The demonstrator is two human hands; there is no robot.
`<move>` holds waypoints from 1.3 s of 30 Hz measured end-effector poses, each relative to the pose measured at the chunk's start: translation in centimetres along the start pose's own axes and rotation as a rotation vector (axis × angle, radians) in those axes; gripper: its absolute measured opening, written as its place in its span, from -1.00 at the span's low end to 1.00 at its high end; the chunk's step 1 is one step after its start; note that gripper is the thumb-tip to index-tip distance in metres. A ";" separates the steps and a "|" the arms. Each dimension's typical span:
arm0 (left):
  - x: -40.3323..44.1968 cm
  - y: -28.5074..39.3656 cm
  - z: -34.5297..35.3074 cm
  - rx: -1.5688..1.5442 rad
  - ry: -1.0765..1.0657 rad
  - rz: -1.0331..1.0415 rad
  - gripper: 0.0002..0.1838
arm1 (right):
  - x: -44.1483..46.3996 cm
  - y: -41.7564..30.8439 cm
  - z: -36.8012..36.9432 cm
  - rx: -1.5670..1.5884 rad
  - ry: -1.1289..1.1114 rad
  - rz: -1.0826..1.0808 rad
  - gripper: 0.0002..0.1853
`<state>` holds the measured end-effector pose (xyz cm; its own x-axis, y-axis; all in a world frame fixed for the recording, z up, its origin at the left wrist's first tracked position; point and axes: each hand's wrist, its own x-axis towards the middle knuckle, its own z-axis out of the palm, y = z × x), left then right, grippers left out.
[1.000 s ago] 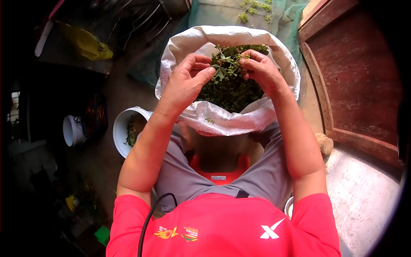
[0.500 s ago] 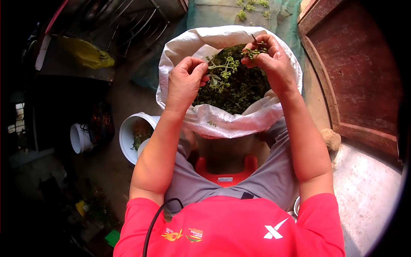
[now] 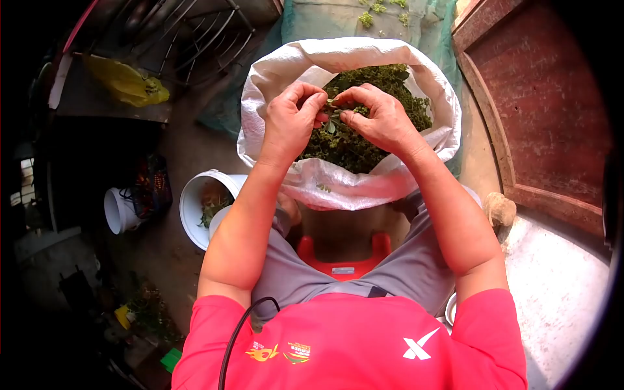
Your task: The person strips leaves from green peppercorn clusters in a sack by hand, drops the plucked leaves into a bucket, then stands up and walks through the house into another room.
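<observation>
A white woven sack [image 3: 432,140] stands open between my knees, holding a heap of green berry sprigs [image 3: 390,78]. Over its mouth, my left hand [image 3: 292,120] is closed in a pinch on a leafy green sprig [image 3: 332,125]. My right hand [image 3: 380,117] is closed too, its thumb and forefinger meeting the same sprig from the other side. A few green berries show by the right fingers. The fingertips of both hands nearly touch, and they partly cover the sprig's stem.
Left of my leg is a white bucket [image 3: 190,207] with leaves inside; a smaller white bucket [image 3: 117,211] lies farther left. Berry clusters [image 3: 366,20] rest on green netting [image 3: 312,23] behind the sack. A reddish wooden door [image 3: 539,97] borders the right, near a stone-like lump [image 3: 499,209].
My right hand has moved left and down, from the sack's far right side to my left hand. The berry cluster it held is now mostly hidden. My left hand has shifted slightly right.
</observation>
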<state>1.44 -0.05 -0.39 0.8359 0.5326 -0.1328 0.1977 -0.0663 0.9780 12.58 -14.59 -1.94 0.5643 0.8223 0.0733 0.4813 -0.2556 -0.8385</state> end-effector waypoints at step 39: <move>0.7 -0.4 0.6 -0.244 -0.043 -0.058 -0.87 | 1.1 1.1 -3.4 0.563 -0.016 0.393 -0.77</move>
<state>2.30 -0.12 -0.93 0.8490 0.4927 -0.1912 0.1208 0.1712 0.9778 16.04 -15.71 -0.95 0.6137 0.7312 -0.2980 -0.1813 -0.2369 -0.9545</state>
